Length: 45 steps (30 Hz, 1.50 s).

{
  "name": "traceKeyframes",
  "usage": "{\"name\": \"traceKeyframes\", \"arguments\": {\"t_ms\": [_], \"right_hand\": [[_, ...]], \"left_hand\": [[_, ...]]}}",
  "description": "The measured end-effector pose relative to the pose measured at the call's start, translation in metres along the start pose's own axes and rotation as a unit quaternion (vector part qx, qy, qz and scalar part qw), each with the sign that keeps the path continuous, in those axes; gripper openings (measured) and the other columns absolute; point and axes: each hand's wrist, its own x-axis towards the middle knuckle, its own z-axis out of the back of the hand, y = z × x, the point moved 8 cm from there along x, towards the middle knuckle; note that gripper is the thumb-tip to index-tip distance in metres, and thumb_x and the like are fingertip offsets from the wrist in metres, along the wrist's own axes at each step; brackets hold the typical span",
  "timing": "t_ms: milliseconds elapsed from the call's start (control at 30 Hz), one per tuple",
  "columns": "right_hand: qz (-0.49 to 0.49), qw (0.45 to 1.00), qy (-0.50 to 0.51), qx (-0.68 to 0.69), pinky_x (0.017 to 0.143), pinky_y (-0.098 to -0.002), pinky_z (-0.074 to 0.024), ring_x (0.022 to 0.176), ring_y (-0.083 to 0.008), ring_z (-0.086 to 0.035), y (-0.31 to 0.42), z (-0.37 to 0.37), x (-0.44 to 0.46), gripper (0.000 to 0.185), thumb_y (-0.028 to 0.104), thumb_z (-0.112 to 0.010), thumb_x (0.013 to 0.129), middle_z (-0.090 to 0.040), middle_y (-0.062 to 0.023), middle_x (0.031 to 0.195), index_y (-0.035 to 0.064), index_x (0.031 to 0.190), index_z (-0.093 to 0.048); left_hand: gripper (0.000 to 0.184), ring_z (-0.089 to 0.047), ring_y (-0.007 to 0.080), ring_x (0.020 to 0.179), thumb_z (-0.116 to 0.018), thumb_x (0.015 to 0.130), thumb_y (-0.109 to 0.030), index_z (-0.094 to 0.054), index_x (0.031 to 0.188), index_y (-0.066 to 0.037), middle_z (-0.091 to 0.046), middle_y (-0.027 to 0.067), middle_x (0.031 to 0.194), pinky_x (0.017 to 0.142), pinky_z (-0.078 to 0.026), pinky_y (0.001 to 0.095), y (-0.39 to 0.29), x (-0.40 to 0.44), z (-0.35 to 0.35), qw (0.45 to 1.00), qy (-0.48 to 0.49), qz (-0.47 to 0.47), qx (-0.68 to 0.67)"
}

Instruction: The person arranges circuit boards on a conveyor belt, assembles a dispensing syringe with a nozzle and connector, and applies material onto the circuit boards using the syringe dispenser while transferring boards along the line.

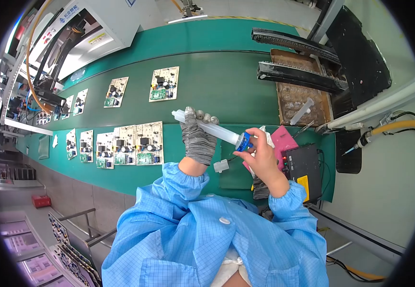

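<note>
A translucent dispensing syringe barrel (221, 132) slants across in front of my chest, its narrow tip at the upper left. My left hand (198, 136), in a grey striped glove, is closed around the barrel near that tip. At the barrel's wide end sits a blue cap (243, 142). The bare thumb and fingers of my right hand (264, 160) pinch this cap from the right. Below the barrel, a small whitish plastic piece (220, 166) lies on the green mat. Whether the cap is fully seated on the barrel I cannot tell.
Several circuit boards (149, 143) lie in a row at the left, more on the dark green belt (217, 86). A brown tray (284, 103) holds another syringe (302, 111) under black rails. A black control box (305, 167) and pink sheet (284, 139) are at the right.
</note>
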Motion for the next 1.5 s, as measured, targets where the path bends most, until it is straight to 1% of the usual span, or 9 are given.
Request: {"name": "traceKeyframes", "arguments": {"t_ms": [67,167,367,600,833,1267,1333,1433,1500], "right_hand": [[-0.049,0.992,0.029,0.111,0.052,-0.0312,-0.0471,0.056,-0.0213,-0.059,-0.006,-0.003,0.001,0.080,0.024,-0.078,0.068,-0.062,-0.0106,0.083,0.0085,0.133,-0.033],[-0.042,0.994,0.089,0.042,0.053,-0.0302,-0.0464,0.059,-0.0190,-0.058,0.003,-0.009,-0.002,0.087,0.023,-0.076,0.070,-0.061,-0.0110,0.083,0.0085,0.139,-0.025],[0.006,0.996,0.015,-0.088,0.054,-0.0294,-0.0450,0.060,-0.0173,-0.056,0.029,-0.001,0.001,0.080,0.022,-0.073,0.074,-0.057,-0.0096,0.076,0.0060,0.138,-0.027],[0.072,0.997,-0.020,0.024,0.059,-0.0358,-0.0481,0.066,-0.0283,-0.061,0.066,0.015,0.016,0.059,0.018,-0.070,0.078,-0.059,-0.0140,0.079,0.0021,0.124,-0.037],[-0.040,0.997,-0.047,-0.041,0.058,-0.0427,-0.0472,0.069,-0.0363,-0.062,0.064,0.014,0.024,0.041,0.011,-0.065,0.079,-0.062,-0.0179,0.077,0.0018,0.110,-0.040],[-0.016,0.998,-0.060,0.010,0.058,-0.0362,-0.0499,0.067,-0.0309,-0.065,0.076,0.022,0.018,0.036,0.007,-0.070,0.073,-0.062,-0.0140,0.075,0.0031,0.098,-0.045],[0.000,0.997,-0.074,0.022,0.057,-0.0352,-0.0498,0.067,-0.0301,-0.065,0.082,0.025,0.016,0.034,0.005,-0.069,0.072,-0.061,-0.0132,0.075,0.0035,0.097,-0.046],[-0.015,0.996,-0.059,0.060,0.059,-0.0313,-0.0488,0.067,-0.0229,-0.063,0.078,0.028,0.017,0.033,0.003,-0.069,0.070,-0.060,-0.0105,0.076,0.0034,0.095,-0.047],[-0.015,0.997,-0.028,0.075,0.060,-0.0296,-0.0480,0.068,-0.0194,-0.062,0.078,0.028,0.019,0.033,0.003,-0.069,0.069,-0.059,-0.0090,0.076,0.0038,0.094,-0.048]], "left_hand": [[0.023,-0.044,0.0117,0.053,-0.057,0.089,-0.028,-0.046,0.076,-0.013,-0.044,-0.0019,0.061,0.053,-0.042,0.0290,0.000,-0.001,-0.001,1.000,-0.008,0.000,0.005],[0.022,-0.042,0.0103,0.050,-0.058,0.089,-0.029,-0.046,0.077,-0.015,-0.042,-0.0034,0.059,0.050,-0.041,0.0273,0.001,0.000,-0.006,1.000,0.000,0.005,0.007],[0.018,-0.038,0.0085,0.046,-0.057,0.089,-0.032,-0.052,0.080,-0.017,-0.039,-0.0050,0.056,0.048,-0.039,0.0263,-0.010,-0.008,-0.044,0.992,0.126,-0.029,-0.012],[0.018,-0.039,0.0063,0.044,-0.054,0.091,-0.035,-0.056,0.087,-0.018,-0.041,-0.0071,0.056,0.044,-0.040,0.0243,-0.017,-0.028,-0.082,0.961,0.260,-0.001,-0.095],[0.015,-0.043,0.0105,0.051,-0.051,0.092,-0.030,-0.054,0.092,-0.014,-0.046,-0.0019,0.063,0.052,-0.043,0.0292,-0.028,-0.053,-0.116,0.927,0.367,-0.045,-0.067],[0.022,-0.040,0.0104,0.042,-0.047,0.094,-0.030,-0.050,0.082,-0.012,-0.042,-0.0018,0.054,0.044,-0.042,0.0293,-0.019,-0.073,-0.126,0.910,0.405,0.020,-0.085],[0.023,-0.037,0.0097,0.039,-0.045,0.095,-0.029,-0.048,0.080,-0.012,-0.038,-0.0022,0.050,0.042,-0.041,0.0289,-0.020,-0.080,-0.138,0.867,0.488,0.019,-0.099],[0.025,-0.032,0.0100,0.033,-0.043,0.096,-0.027,-0.048,0.076,-0.012,-0.033,-0.0021,0.044,0.039,-0.039,0.0289,-0.022,-0.091,-0.140,0.902,0.428,-0.012,-0.054],[0.026,-0.031,0.0103,0.032,-0.043,0.096,-0.025,-0.046,0.074,-0.013,-0.032,-0.0019,0.042,0.038,-0.038,0.0290,-0.020,-0.097,-0.147,0.870,0.490,0.009,-0.049]]}}
